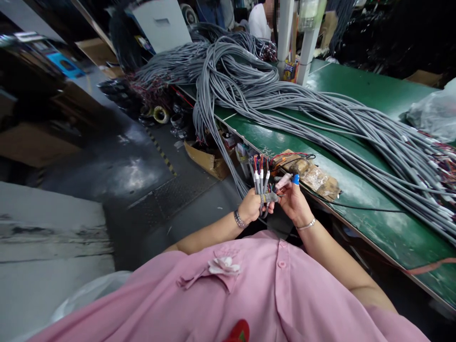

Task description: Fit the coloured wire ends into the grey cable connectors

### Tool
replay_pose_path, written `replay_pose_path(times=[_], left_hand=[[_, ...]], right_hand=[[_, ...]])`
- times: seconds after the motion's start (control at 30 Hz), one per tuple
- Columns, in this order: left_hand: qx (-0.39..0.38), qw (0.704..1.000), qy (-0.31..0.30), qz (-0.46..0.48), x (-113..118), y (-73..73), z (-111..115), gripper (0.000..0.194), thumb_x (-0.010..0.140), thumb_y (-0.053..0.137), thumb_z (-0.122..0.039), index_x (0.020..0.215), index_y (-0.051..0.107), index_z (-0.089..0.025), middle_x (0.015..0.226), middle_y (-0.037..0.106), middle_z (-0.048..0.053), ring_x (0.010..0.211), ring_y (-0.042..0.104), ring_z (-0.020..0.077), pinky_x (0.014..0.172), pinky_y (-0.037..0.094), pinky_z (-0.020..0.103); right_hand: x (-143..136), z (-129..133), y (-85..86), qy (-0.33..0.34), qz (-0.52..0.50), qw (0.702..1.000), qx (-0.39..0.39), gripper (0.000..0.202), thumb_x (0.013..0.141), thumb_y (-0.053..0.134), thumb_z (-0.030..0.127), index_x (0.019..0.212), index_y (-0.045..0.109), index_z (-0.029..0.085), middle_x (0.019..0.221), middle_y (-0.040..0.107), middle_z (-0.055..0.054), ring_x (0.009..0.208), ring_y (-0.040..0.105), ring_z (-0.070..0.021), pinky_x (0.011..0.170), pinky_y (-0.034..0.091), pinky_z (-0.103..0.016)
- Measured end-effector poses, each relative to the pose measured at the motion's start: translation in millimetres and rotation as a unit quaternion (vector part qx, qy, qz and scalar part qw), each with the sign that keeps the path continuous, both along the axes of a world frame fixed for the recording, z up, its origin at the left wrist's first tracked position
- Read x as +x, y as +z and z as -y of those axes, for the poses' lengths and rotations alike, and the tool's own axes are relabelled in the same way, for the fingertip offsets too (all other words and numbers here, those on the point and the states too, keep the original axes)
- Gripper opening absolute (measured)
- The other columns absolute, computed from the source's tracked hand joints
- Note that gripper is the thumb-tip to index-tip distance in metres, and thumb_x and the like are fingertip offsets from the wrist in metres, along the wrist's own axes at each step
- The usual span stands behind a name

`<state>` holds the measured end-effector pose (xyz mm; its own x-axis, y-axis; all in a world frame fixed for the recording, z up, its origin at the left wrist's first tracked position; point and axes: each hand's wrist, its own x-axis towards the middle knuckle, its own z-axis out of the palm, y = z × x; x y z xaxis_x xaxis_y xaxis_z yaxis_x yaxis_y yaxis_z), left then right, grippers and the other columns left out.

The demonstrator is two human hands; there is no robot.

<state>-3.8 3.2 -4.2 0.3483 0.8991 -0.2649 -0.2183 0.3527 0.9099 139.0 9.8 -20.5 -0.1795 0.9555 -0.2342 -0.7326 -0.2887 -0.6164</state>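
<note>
Several grey cables (261, 183) stand upright in my left hand (251, 207), their stripped ends showing red, blue and dark wires above white bands. A grey cover sits on a finger of that hand. Beside it, my right hand (295, 206) has its fingers bent in at the thin coloured wires of one cable end; a blue cover is on one fingertip and a whitish wrap on another. What lies between the right fingertips is too small to make out. Just beyond my hands, a worn, taped block (309, 173) lies at the table edge, with an orange-handled tool (281, 163) next to it.
Long bundles of grey cable (242, 90) cover much of the green table (359, 90) and hang over its near edge. A cardboard box (206, 161) stands on the floor below. A clear plastic bag (436, 111) lies at right. Another person (259, 21) is at the back.
</note>
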Motion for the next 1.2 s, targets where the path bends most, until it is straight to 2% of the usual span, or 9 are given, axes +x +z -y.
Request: replay_pose_path(times=[0.17,0.37,0.5,0.77,0.9,0.97,1.03,1.2], left_hand=[[0.002,1.0,0.027,0.014,-3.3,4.7,10.2,0.029,0.065,0.074,-0.037,0.068,0.062,-0.011,0.052,0.062,0.004,0.041,0.057,0.0131,0.036,0.032,0.02],[0.012,0.995,0.09,0.039,1.0,9.7,16.1,0.031,0.064,0.076,-0.038,0.068,0.062,-0.011,0.054,0.063,0.004,0.042,0.057,0.0125,0.039,0.036,0.021],[0.011,0.993,0.11,0.04,5.9,12.2,13.4,0.032,0.063,0.076,-0.039,0.069,0.06,-0.012,0.055,0.063,0.003,0.043,0.058,0.0123,0.037,0.031,0.02],[0.001,0.992,0.121,0.025,10.1,9.4,10.9,0.034,0.065,0.075,-0.042,0.072,0.058,-0.013,0.054,0.062,0.002,0.042,0.057,0.0119,0.037,0.029,0.02],[-0.001,0.992,0.124,0.025,8.4,9.3,10.7,0.033,0.063,0.076,-0.039,0.071,0.06,-0.012,0.054,0.062,0.003,0.043,0.058,0.0124,0.038,0.029,0.02],[0.006,0.993,0.117,0.031,7.7,9.6,10.5,0.031,0.063,0.076,-0.038,0.069,0.06,-0.011,0.053,0.062,0.003,0.043,0.058,0.0126,0.038,0.028,0.02],[0.011,0.993,0.111,0.035,7.6,9.8,10.2,0.031,0.063,0.076,-0.037,0.069,0.06,-0.011,0.052,0.061,0.003,0.042,0.057,0.0125,0.037,0.027,0.02],[0.008,0.994,0.107,0.032,8.8,8.4,9.5,0.032,0.063,0.076,-0.038,0.071,0.058,-0.013,0.053,0.062,0.002,0.042,0.057,0.0124,0.037,0.029,0.02]], right_hand=[[13.1,1.5,-4.0,0.018,-0.021,1.0,-0.006,0.053,0.076,0.054,0.071,0.084,0.066,0.019,0.081,0.068,-0.004,0.068,0.062,-0.0132,0.059,0.053,-0.025],[12.7,2.8,2.3,-0.037,0.046,0.998,-0.004,0.028,0.076,0.072,0.046,0.086,0.067,0.02,0.077,0.068,0.0,0.063,0.059,-0.0099,0.055,0.052,-0.02],[9.9,2.2,4.0,-0.038,0.062,0.997,-0.01,0.032,0.075,0.07,0.051,0.084,0.067,0.019,0.076,0.068,-0.001,0.062,0.059,-0.0099,0.055,0.051,-0.02],[5.7,1.1,7.4,-0.044,0.068,0.997,-0.009,0.032,0.075,0.07,0.05,0.085,0.067,0.02,0.075,0.066,0.0,0.06,0.055,-0.0089,0.054,0.05,-0.021],[2.7,1.5,3.3,-0.117,0.15,0.981,0.034,0.029,0.075,0.071,0.047,0.072,0.062,0.019,0.06,0.056,0.004,0.051,0.047,-0.0069,0.049,0.044,-0.019],[1.7,1.9,-0.7,-0.166,0.206,0.963,0.056,0.032,0.078,0.067,0.05,0.072,0.062,0.02,0.06,0.056,0.004,0.05,0.046,-0.0069,0.049,0.042,-0.019],[1.3,1.8,-4.0,-0.186,0.233,0.952,0.062,0.036,0.081,0.061,0.055,0.074,0.063,0.02,0.062,0.059,0.003,0.051,0.047,-0.0073,0.05,0.042,-0.02],[0.8,-3.8,-3.1,-0.097,0.126,0.987,0.025,0.042,0.075,0.062,0.062,0.079,0.065,0.021,0.069,0.062,0.001,0.058,0.053,-0.0098,0.053,0.046,-0.022]])
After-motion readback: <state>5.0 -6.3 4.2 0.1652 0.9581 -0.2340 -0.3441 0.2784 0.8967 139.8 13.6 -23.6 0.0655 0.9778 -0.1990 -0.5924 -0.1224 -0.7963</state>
